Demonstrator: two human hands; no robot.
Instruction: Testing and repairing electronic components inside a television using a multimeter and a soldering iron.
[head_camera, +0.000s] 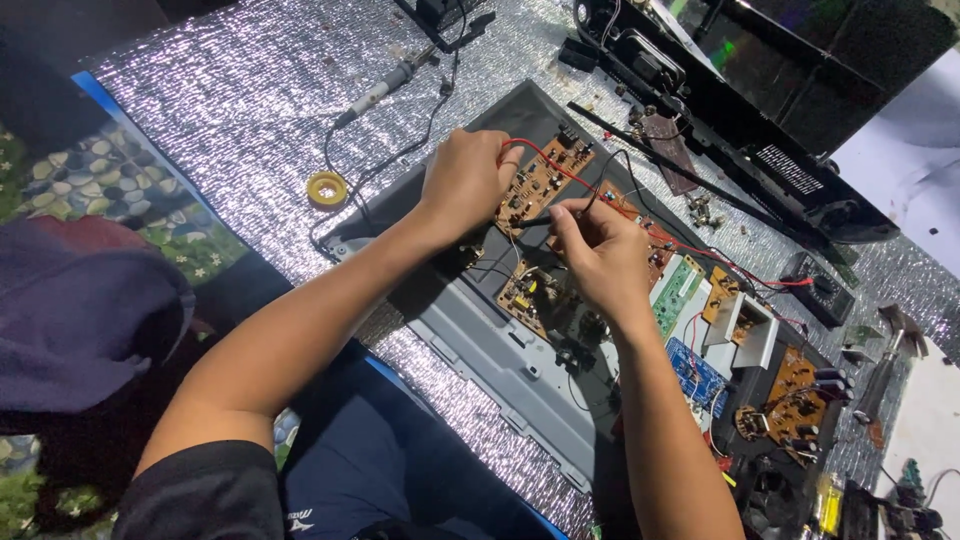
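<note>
Probing step: left hand (465, 180) pinches the red probe lead (560, 168), right hand (598, 255) fingers grip the black probe (533, 222) over the brown circuit board (535, 185); next needs steady tip contact.

Both hands work over a brown circuit board (535, 185): the left hand (462, 185) pinches a red wire (560, 170), the right hand (600, 255) a black probe (532, 222)

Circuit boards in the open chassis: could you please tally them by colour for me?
Brown boards: 4, the first under the left hand, near the right hand
Green board: 1
Blue board: 1
Total: 6
</note>
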